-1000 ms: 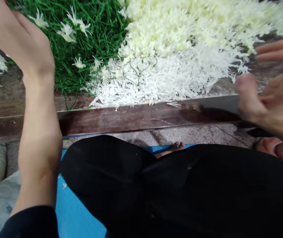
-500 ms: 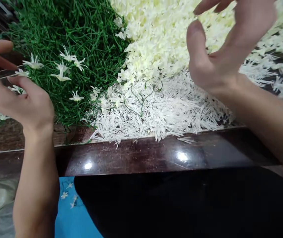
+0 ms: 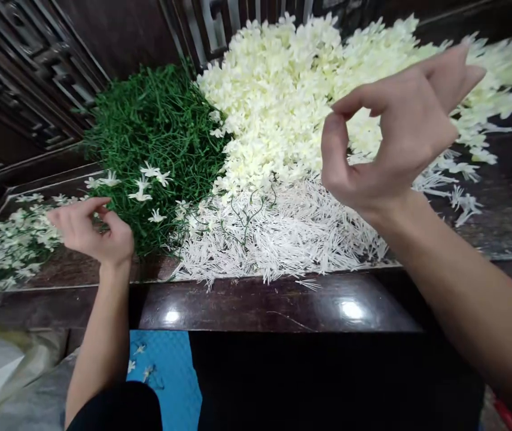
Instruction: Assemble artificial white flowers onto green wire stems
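Note:
My left hand (image 3: 97, 232) hovers over the front left of the green plastic stems (image 3: 157, 120), thumb and forefinger tips brought close together. Nothing shows between them. My right hand (image 3: 395, 131) is raised over the pale yellow artificial flower heads (image 3: 274, 90). Its thumb and forefinger meet in a ring, other fingers stretched away, and no object is visible in the pinch. Below and between the hands lies a heap of thin white plastic stamens (image 3: 274, 233). A few white assembled flowers (image 3: 142, 190) rest on the green stems.
A pile of finished white flower sprigs (image 3: 9, 251) lies at the left. All heaps sit on a dark wooden bench (image 3: 247, 305) with a carved back (image 3: 54, 66). Loose flowers lie on a blue mat (image 3: 166, 365) below. A pale plastic bag (image 3: 5, 371) is at lower left.
The view has tilted up and drawn back, showing more of the bench. Both hands were spread open; now thumb and forefinger have come together on each.

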Tool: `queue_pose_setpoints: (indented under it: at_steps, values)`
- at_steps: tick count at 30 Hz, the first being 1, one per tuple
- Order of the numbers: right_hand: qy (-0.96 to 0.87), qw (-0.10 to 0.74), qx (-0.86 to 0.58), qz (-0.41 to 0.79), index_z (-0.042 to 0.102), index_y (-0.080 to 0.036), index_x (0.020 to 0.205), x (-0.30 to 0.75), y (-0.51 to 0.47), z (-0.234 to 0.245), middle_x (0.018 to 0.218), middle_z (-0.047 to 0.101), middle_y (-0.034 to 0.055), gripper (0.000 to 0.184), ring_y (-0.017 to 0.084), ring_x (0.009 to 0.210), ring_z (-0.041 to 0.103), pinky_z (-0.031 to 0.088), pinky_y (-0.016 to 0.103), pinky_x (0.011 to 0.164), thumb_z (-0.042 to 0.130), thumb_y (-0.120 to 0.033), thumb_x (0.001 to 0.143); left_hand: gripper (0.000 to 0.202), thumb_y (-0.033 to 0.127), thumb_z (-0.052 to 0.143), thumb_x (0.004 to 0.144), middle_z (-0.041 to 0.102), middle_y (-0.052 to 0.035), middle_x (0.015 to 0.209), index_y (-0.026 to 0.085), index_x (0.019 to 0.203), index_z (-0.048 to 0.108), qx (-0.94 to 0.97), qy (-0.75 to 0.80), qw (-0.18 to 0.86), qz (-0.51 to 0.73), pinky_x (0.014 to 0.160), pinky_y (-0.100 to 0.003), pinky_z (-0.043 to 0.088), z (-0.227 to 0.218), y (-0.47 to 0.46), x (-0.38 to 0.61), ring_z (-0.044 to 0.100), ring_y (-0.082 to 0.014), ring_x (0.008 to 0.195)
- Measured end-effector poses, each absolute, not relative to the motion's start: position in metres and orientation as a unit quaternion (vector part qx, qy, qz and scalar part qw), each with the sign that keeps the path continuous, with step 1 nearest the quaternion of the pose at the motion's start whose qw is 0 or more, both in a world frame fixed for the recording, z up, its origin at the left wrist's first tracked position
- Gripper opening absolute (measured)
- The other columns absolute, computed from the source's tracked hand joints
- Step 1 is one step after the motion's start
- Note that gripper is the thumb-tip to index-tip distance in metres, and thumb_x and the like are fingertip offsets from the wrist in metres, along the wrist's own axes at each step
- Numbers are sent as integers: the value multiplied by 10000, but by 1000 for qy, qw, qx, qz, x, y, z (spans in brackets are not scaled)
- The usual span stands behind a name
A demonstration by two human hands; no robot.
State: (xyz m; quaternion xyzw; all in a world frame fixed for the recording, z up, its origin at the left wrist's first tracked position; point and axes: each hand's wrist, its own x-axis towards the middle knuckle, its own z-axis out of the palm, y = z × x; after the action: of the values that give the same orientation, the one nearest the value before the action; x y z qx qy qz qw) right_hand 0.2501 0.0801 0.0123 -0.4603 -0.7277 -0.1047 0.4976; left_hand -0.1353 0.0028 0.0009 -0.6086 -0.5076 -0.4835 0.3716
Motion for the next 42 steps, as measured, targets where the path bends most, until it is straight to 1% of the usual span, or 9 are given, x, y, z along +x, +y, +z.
queue_pose_setpoints:
  at_steps: [5,11,15,19,24,28,35,38,42]
  values:
    - [-668,572,-391,-272,572,-228,808,257,79,11,633,600,52,28,272,685,580,450,489,656,552,-238,791,226,135,586,668,610,-43,706,282,833,633,-607,-466,388,-514,712,-474,421,14,-4,-109,538,-253,696]
    - [-796,359,-477,103,610,-209,820,231,73,41,706,657,63,49,206,603,617,523,386,527,628,-166,805,326,105,488,859,690,-65,986,239,1121,629,-771,-537,96,-330,830,-419,489,41,26,-18,611,-239,933]
    - [-836,309,-425,158,618,-212,755,202,68,40,497,528,-27,139,107,381,439,387,282,370,556,-184,876,279,132,431,944,690,-107,973,158,1095,664,-771,-588,51,-241,815,-424,494,26,54,8,598,-263,943]
    - [-905,242,-340,88,685,-128,796,199,62,24,527,561,8,254,107,401,446,374,284,407,477,-200,921,282,248,445,991,680,-103,979,154,1135,669,-814,-561,54,-138,844,-420,487,8,50,7,589,-279,993]
    - [-927,169,-336,9,707,-52,1125,203,62,17,898,692,143,347,212,685,623,487,334,547,471,-94,875,311,211,426,993,677,-129,1115,114,1222,612,-814,-570,43,-98,887,-443,480,8,43,10,572,-309,1081]
    - [-930,160,-332,12,750,-38,1019,202,66,15,848,680,145,288,240,746,630,530,376,649,487,-105,925,292,168,410,984,694,-153,1098,68,1122,648,-780,-618,17,-100,891,-458,475,9,47,11,583,-320,1061]
    - [-893,287,-335,89,723,-64,1038,201,60,17,864,691,128,245,229,762,637,547,397,688,571,-192,895,108,158,517,900,659,-98,931,141,852,612,-731,-582,-20,-356,812,-359,494,8,47,9,591,-214,906]
    - [-903,208,-334,174,732,-124,949,197,55,16,819,704,87,182,218,784,646,559,437,777,567,-183,897,76,148,550,832,644,-40,814,174,761,544,-661,-571,-157,-461,708,-292,515,9,48,11,599,-145,761]
    - [-924,110,-330,160,710,-109,1124,193,52,10,924,727,107,275,259,914,658,500,550,960,594,-120,875,155,157,661,731,638,-15,817,185,781,517,-563,-550,-327,-522,701,-268,546,10,52,8,621,-116,736]
